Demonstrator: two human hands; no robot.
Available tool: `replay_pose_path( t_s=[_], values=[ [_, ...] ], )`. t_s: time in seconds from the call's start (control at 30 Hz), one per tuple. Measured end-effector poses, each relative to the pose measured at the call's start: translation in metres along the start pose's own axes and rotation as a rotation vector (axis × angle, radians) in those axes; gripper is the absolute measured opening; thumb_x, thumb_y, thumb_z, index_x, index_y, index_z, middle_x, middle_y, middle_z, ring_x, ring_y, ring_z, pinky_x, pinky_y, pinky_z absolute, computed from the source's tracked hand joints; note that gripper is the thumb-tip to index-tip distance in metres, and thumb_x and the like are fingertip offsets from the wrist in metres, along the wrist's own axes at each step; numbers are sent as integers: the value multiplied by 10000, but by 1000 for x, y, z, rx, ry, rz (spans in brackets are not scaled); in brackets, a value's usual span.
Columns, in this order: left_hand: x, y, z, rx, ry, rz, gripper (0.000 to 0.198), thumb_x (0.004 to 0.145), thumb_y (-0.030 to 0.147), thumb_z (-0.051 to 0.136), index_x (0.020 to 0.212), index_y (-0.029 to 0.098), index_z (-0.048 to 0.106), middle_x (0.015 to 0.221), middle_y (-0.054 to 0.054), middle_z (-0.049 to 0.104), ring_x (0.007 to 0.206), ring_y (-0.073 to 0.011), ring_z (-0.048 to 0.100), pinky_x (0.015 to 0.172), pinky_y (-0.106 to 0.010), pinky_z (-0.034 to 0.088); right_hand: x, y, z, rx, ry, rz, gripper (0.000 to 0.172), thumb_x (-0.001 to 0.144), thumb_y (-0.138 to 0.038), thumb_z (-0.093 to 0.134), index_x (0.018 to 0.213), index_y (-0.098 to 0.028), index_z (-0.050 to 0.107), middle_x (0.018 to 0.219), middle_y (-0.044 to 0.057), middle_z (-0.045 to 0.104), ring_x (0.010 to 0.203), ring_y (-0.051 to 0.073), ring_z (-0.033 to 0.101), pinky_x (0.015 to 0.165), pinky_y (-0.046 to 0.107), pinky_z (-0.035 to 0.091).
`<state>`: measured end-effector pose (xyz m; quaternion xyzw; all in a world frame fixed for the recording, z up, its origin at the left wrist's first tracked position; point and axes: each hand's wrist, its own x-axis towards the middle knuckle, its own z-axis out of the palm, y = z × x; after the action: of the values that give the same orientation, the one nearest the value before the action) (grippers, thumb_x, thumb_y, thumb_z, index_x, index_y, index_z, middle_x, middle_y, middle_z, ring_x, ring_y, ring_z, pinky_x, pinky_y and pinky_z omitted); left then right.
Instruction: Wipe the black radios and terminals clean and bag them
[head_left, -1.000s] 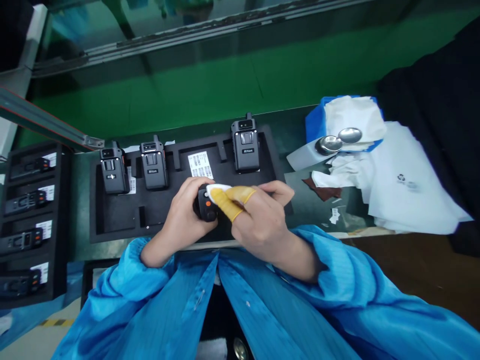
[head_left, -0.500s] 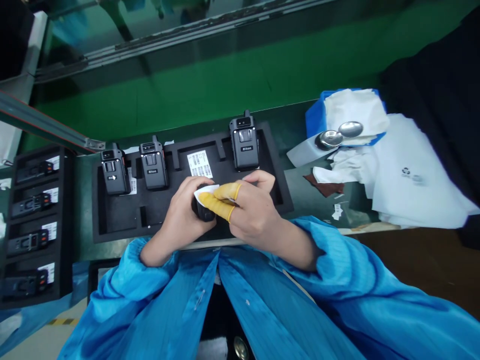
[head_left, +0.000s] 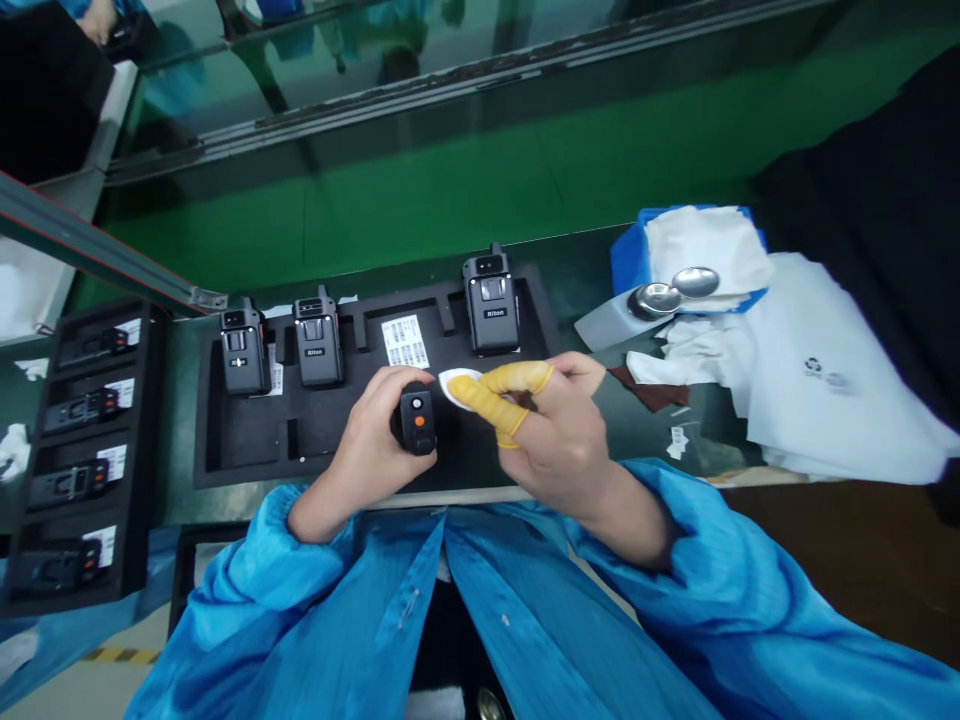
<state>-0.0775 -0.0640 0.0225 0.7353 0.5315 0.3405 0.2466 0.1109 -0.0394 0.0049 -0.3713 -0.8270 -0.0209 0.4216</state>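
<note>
My left hand (head_left: 379,435) is wrapped round a black handheld radio (head_left: 418,422), whose end with an orange button and a pale round spot faces me. Just to its right, my right hand (head_left: 551,425), with yellow finger cots on some fingers, pinches a folded white cloth (head_left: 455,386); the cloth is apart from the radio. Beyond both hands lies a black foam tray (head_left: 367,400). In its compartments stand a radio marked Riton (head_left: 491,305) at the right and two more, a middle radio (head_left: 318,340) and a left radio (head_left: 244,350). A white label sheet (head_left: 405,342) lies in the tray.
A second black tray (head_left: 154,420) at the left holds several radios with labels. To the right are a blue bin (head_left: 628,255) of white cloths, a bottle with a metal top (head_left: 615,318), a brown cloth (head_left: 652,390) and white plastic bags (head_left: 840,390). A metal post (head_left: 97,245) crosses the left.
My right hand has drawn the white cloth off the radio's end and moved right, uncovering the orange button. My left hand still holds the radio. The view has shifted slightly.
</note>
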Motion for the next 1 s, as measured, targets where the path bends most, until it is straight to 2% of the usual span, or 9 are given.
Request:
replay_pose_path(
  t_s=[0.13,0.27,0.37,0.47,0.6,0.7,0.83,0.9,1.0],
  values=[
    [0,-1,2,-11,7,3,498,596,56,615,1053,225,510,1027,-32,602,964,-207,606,844,-352,506,6,-19,10,-65,-35,-92,288,907,-158,463,847,-286,714,788,-41,666,770,115,464,826,357,301],
    [2,0,3,-3,2,-6,483,608,74,642,1048,226,514,1017,-31,610,944,-205,611,833,-348,507,5,-22,14,-88,27,-130,320,891,-102,458,748,-249,703,734,-38,658,735,98,467,822,354,292],
    [2,1,3,13,3,-22,474,617,77,617,1056,221,514,1033,-34,604,967,-205,606,853,-352,504,3,-13,10,-115,41,-92,297,877,-88,466,763,-233,699,729,-33,657,699,96,467,795,350,294],
    [0,3,2,36,3,-41,463,629,85,601,1068,211,521,1057,-40,600,1003,-200,600,886,-347,498,-3,2,5,-159,65,-22,308,846,-72,440,687,-221,656,705,-22,624,690,109,457,781,348,307],
    [7,7,-6,82,-37,-95,455,660,148,622,1105,203,545,1095,-55,629,1041,-215,608,925,-357,490,-17,22,-4,-175,105,27,268,738,-19,440,642,-204,608,739,-6,606,682,110,467,756,351,320],
    [33,8,-16,168,-86,-248,633,670,305,694,1259,179,502,1111,-79,657,1017,-252,634,914,-376,499,-27,32,-9,-141,128,63,280,679,13,452,689,-204,628,743,-3,597,668,109,467,751,356,318],
    [88,4,-18,479,-135,-468,994,700,529,680,1471,70,252,1013,-140,692,943,-325,661,814,-400,517,-32,36,-14,-94,157,92,352,655,38,439,779,-211,654,785,1,602,709,113,505,764,352,320],
    [113,-1,-12,634,-155,-507,1023,736,566,635,1485,33,185,1010,-180,690,958,-361,655,803,-410,510,-34,36,-18,-93,151,98,347,657,42,434,787,-196,651,814,14,611,734,114,523,767,345,326],
    [134,-7,1,798,-200,-538,925,779,568,585,1451,26,254,1021,-222,679,970,-392,649,792,-420,506,-41,41,-30,-115,138,117,316,657,36,436,741,-190,640,776,13,602,709,114,515,765,342,336]
  ],
)
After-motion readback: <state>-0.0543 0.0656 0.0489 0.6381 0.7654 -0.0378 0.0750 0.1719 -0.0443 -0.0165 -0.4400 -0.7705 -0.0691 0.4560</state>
